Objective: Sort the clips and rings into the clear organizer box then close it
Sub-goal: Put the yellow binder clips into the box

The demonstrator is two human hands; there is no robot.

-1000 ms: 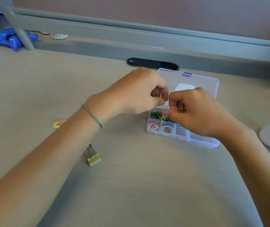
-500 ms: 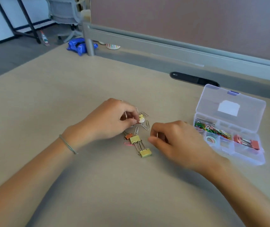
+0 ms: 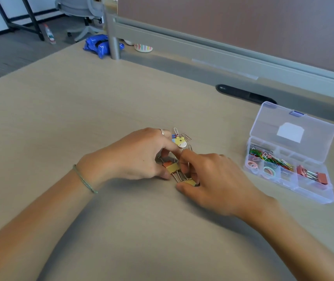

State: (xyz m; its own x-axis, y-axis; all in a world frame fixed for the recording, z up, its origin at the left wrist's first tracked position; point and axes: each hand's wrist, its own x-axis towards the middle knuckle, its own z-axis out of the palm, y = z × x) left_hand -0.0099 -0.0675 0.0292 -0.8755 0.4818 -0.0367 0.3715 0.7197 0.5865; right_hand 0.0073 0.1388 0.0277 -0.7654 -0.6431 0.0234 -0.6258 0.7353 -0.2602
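Nearest the viewer, a gold binder clip (image 3: 190, 182) is pinched between the thumb and curled fingers of the right hand (image 3: 212, 179). Just behind it, a second gold clip (image 3: 172, 168) is gripped by the left hand (image 3: 139, 157), fingers bent over the pile. The clips' wire handles look crossed, so they are best eased apart before lifting. Beyond them, loose paper clips (image 3: 185, 136) are left lying. Well right of the pile, the organizer box (image 3: 295, 185) is open, red clips already stowed.
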